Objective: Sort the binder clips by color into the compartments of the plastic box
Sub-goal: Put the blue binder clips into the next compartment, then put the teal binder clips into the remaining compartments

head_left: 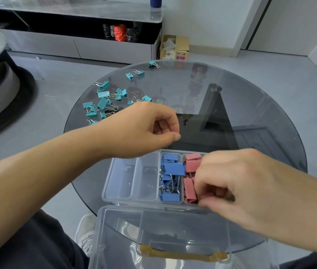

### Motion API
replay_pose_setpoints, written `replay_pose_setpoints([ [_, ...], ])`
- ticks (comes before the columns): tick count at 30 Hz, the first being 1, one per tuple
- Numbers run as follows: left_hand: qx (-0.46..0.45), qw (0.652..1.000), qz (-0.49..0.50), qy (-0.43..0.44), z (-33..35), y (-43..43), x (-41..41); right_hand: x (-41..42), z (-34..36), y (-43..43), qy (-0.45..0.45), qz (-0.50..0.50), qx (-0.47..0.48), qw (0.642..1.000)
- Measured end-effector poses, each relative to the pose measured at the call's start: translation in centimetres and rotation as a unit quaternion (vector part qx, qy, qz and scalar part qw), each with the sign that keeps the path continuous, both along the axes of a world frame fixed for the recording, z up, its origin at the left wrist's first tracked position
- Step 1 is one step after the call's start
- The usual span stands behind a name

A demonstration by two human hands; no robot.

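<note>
A clear plastic box [106, 188] sits on the round glass table, its lid [159, 235] open toward me. Its two left compartments hold no clips; the third holds blue binder clips [174, 168]; the fourth holds pink binder clips [189, 188]. My right hand [237, 189] reaches into the pink compartment, fingers pinched among the pink clips; whether they hold one is unclear. My left hand [144, 129] hovers above the table behind the box, fingers curled with nothing visible in them. Several teal binder clips [103, 101] lie scattered at the table's far left.
The glass table's edge [66, 121] curves close to the teal clips. One teal clip [153, 64] lies at the far rim. A cardboard box [174, 47] stands on the floor beyond, beside a low cabinet [76, 41]. My knee and shoe [85, 230] are under the table.
</note>
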State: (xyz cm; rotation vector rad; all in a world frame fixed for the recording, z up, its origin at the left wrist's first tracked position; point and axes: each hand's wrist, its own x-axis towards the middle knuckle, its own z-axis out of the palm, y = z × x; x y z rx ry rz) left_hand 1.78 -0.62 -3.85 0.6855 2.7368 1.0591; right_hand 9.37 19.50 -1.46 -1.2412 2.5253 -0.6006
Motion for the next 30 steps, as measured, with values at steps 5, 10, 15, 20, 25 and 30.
replay_pose_setpoints([
  [5, -0.002, 1.000, 0.000, 0.003, 0.0, -0.2, 0.0, -1.8, 1.1, 2.9, 0.020, -0.036, 0.038, 0.998],
  [10, 0.001, 1.000, 0.003, -0.001, 0.0, -0.1, -0.1, -2.3, 0.2, 2.7, 0.029, -0.042, 0.032, 0.998],
  [15, 0.001, 1.000, 0.002, -0.001, 0.3, -0.3, -0.4, -4.3, 1.9, 2.9, -0.036, -0.059, -0.053, 0.996],
  [20, -0.071, 0.991, 0.103, 0.042, 0.8, -4.2, -4.9, -11.4, 3.1, 1.3, -0.076, -0.127, -0.118, 0.982],
  [25, -0.264, 0.941, 0.212, 0.015, 0.0, -8.7, -14.7, -24.3, -0.5, -5.2, 0.013, -0.191, -0.020, 0.981],
  [30, -0.299, 0.932, 0.204, -0.024, -1.5, -10.0, -21.9, -35.3, -5.0, -11.4, 0.044, -0.198, 0.070, 0.977],
])
